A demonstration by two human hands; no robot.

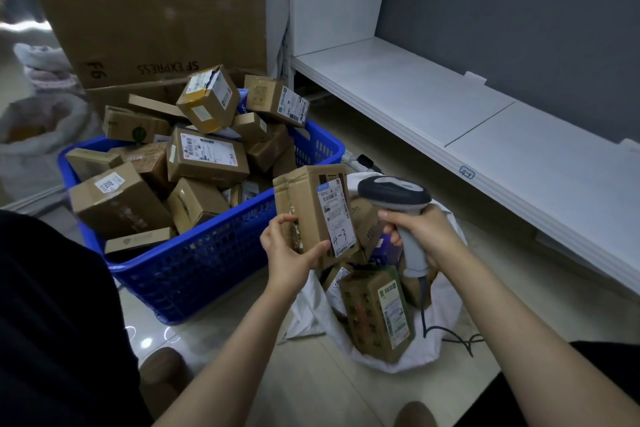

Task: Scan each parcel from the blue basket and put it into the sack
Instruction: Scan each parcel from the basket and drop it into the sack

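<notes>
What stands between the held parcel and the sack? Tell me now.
Nothing visible. The left hand holds the parcel just above the open mouth of the sack; the scanner in the right hand sits beside it, not under it. The parcels already inside lie lower.

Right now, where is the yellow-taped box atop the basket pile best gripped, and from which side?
Likely from above, spanning the yellow-taped box across its two side faces: it perches tilted atop the pile in the blue basket, nothing covering it.

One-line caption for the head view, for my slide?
Left hand holds a labelled brown cardboard parcel beside a grey handheld scanner gripped by the right hand.
</notes>
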